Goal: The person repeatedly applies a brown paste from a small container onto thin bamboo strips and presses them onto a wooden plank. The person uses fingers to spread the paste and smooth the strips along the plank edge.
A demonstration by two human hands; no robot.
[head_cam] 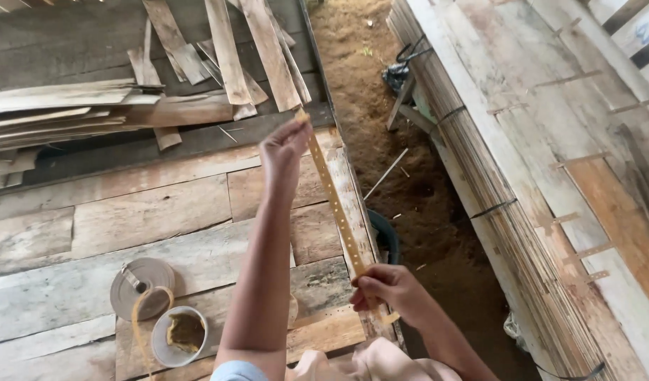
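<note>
Left hand [283,152] pinches the top end of a thin perforated tan tape strip [335,201]; right hand [388,289] pinches its lower end. Strip is stretched taut, long axis diagonal from frame centre down-right, above the rough plank desk [148,212]. Tape roll [142,286] and small round tub [179,335] sit lower left.

The left arm is stretched forward and up, with the left hand [283,149] raised well ahead and its fingers pinched together at the tips. The right hand [386,288] is held low and near the body, fingers curled shut, the forearm angled back toward the lower right.
</note>
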